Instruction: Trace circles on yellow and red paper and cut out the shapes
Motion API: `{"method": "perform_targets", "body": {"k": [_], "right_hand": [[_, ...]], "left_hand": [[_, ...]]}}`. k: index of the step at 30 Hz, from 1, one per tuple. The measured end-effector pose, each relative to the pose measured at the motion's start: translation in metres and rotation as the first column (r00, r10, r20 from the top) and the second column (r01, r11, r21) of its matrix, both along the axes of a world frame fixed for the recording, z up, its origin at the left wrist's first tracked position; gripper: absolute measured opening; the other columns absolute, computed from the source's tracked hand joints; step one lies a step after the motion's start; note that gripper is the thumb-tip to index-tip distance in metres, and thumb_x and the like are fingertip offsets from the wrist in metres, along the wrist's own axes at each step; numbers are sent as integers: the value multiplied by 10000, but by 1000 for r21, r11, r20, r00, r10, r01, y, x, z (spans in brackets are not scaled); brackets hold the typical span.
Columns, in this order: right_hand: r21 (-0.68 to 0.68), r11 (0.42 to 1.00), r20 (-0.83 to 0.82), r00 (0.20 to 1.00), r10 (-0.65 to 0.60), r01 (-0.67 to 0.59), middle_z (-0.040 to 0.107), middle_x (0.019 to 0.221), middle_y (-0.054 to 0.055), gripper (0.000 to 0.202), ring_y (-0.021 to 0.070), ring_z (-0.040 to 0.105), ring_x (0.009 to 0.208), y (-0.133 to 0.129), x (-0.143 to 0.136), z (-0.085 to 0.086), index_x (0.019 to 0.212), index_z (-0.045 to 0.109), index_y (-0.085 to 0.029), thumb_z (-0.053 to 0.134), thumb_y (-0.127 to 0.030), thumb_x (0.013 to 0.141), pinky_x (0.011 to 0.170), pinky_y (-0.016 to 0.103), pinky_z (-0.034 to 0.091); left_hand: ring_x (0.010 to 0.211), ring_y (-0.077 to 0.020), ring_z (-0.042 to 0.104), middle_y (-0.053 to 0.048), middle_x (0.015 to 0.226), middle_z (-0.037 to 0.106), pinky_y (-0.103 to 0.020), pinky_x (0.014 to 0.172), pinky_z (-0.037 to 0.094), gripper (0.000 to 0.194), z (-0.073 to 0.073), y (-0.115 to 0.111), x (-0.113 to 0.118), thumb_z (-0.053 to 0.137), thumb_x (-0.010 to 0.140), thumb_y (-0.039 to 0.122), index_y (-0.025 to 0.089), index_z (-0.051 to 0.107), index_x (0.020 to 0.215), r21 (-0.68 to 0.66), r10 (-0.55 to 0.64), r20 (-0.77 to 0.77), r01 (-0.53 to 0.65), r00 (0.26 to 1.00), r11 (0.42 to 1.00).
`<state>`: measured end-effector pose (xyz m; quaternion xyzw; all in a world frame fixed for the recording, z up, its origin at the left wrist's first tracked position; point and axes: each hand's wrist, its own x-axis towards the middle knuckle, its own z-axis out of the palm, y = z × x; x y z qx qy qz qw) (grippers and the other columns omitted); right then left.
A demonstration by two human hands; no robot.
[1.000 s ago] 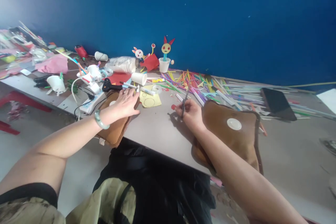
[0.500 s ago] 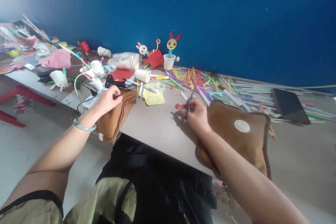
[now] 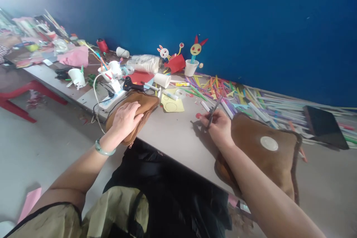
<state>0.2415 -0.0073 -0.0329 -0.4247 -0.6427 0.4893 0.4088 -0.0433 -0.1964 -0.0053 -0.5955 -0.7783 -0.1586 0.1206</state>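
My left hand [image 3: 125, 119] rests flat on a brown padded pouch [image 3: 146, 100] at the table's front edge, its fingers stretched out. In my right hand [image 3: 220, 124] is a pair of scissors [image 3: 214, 111], blades pointing up and away. A small round red piece [image 3: 198, 115] shows at that hand's fingertips; whether it is pinched there is hard to tell. Under and beside my right forearm lies a second brown padded pouch [image 3: 253, 148] with a white disc on it. Between the hands is a yellow paper [image 3: 173, 106] with circles drawn on it.
A power strip [image 3: 113, 100] with cables and a black glue gun [image 3: 132, 84] lie behind the left pouch. White paper cups [image 3: 162, 80] and a rabbit-faced cup figure [image 3: 191, 67] stand along the wall. Colourful strips [image 3: 223, 89] and a dark phone-like slab [image 3: 325, 126] lie to the right.
My left hand has come down from above the left pouch and flattened onto it. The right hand keeps the scissors. The view has swung slightly left.
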Motion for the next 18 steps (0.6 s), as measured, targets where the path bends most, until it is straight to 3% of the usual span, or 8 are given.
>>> {"method": "perform_targets", "body": {"k": [4, 6, 9, 14, 16, 18], "right_hand": [[32, 999, 38, 999, -26, 25, 737, 794, 42, 368, 212, 718, 710, 4, 1, -5, 811, 573, -212, 831, -423, 654, 542, 279, 541], [41, 999, 46, 998, -36, 34, 739, 793, 38, 328, 213, 726, 726, 5, 0, -6, 814, 578, -215, 814, -387, 666, 563, 282, 551], [60, 998, 34, 999, -40, 38, 732, 765, 24, 278, 206, 731, 724, 4, 0, -3, 799, 574, -216, 790, -342, 675, 586, 283, 559], [93, 994, 32, 998, -51, 48, 711, 714, 2, 246, 172, 703, 650, 3, -1, 1, 774, 581, -211, 778, -313, 668, 559, 266, 547], [104, 994, 22, 999, -44, 41, 710, 717, 1, 246, 169, 703, 647, 3, -1, 0, 775, 581, -210, 777, -316, 670, 558, 264, 548], [109, 993, 14, 999, -37, 36, 711, 723, 3, 251, 176, 712, 667, 4, -1, -2, 773, 577, -209, 778, -321, 673, 567, 267, 551]], "left_hand": [[912, -256, 687, -103, 951, 742, -352, 842, 500, 235, 6, 3, -30, 468, 952, 313, 183, 663, 940, 49, 80, 145, -88, 986, 995], [718, -207, 641, -46, 758, 698, -306, 714, 474, 230, 16, 4, -52, 518, 906, 370, 189, 654, 870, 44, 146, 308, -167, 940, 985], [647, -160, 560, -4, 661, 611, -263, 626, 419, 255, 35, 2, -83, 601, 815, 427, 187, 588, 729, 112, 90, 556, -182, 826, 977], [665, -166, 547, -18, 735, 615, -267, 592, 431, 425, 55, -9, -110, 753, 679, 580, 192, 602, 764, 190, -46, 855, -229, 517, 955], [667, -161, 547, -17, 735, 607, -263, 595, 435, 447, 56, -10, -112, 770, 661, 583, 187, 599, 777, 210, -70, 876, -246, 477, 946], [657, -153, 543, -10, 729, 601, -259, 600, 434, 424, 52, -8, -109, 740, 690, 567, 182, 594, 793, 214, -56, 856, -253, 515, 943]]}}
